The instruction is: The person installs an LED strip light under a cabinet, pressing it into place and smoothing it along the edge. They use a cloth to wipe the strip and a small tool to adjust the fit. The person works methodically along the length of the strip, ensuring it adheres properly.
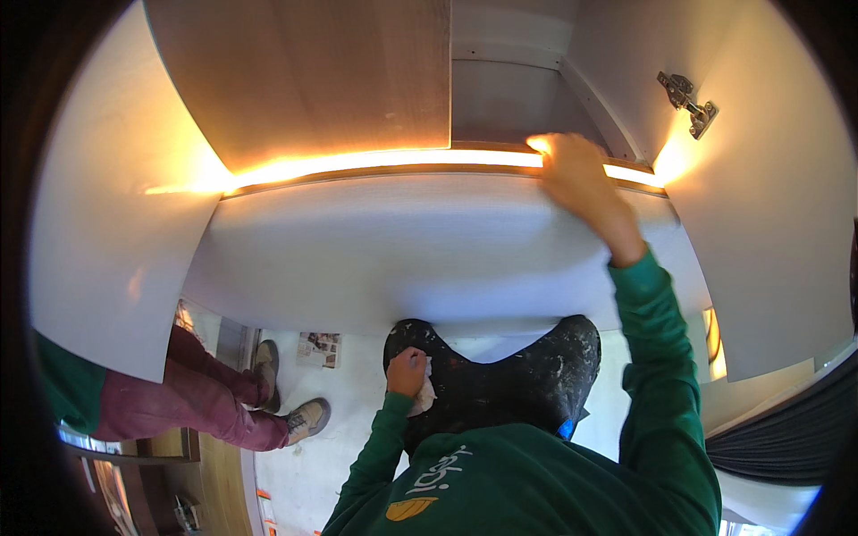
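My right hand [576, 174] is raised to a glowing light strip [384, 161] along the front edge of an overhead cabinet. Its fingers are curled and slightly blurred, one of them lit up by the strip. Whatever they may hold is hidden. Down by my knee, my left hand [407, 372] is closed around a crumpled white cloth [424, 394], which hangs beside my paint-spotted black trousers [500, 384]. A brown wooden door panel [313, 76] covers the cabinet's left part. To its right, the pale interior [514, 98] shows.
A white side panel [760, 179] bearing a metal hinge [688, 103] stands at right, with another white panel [116, 214] at left. Below the strip runs a pale curved panel [429, 241]. A person in maroon trousers [179, 402] is close on the left. Dark fabric [786, 429] hangs lower right.
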The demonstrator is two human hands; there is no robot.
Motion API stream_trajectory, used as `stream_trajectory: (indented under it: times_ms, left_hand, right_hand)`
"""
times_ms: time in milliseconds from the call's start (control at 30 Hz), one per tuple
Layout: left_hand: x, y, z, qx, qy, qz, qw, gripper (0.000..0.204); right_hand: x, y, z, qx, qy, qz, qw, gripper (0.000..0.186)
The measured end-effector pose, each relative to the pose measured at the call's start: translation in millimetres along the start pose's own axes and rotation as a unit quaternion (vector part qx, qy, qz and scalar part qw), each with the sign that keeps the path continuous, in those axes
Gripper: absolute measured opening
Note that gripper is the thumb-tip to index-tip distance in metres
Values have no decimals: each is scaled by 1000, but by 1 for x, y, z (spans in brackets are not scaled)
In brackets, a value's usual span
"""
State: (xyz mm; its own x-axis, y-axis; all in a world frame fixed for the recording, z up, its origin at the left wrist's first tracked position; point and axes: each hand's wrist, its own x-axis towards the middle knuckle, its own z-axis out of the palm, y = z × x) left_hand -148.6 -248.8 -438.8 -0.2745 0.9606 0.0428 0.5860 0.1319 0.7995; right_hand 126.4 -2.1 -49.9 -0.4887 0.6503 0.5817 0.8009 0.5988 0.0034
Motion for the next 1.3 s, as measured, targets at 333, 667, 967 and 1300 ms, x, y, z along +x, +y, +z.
stream_trajectory:
  times_ms: [333,667,967,1300]
  left_hand:
    - [0,1,2,-13,13,-11,1000,25]
    - [2,-1,2,6,18,2,1000,27]
    - [1,3,3,4,14,-56,998,24]
    - [-2,10,-1,-10,39,-46,998,23]
  right_hand:
    - [-10,23,-28,-51,-111,96,988,37]
    - [45,-75,16,112,-18,-43,993,22]
    - [32,-57,7,3,-95,-5,995,28]
    - [22,-53,-20,-23,-79,52,995,32]
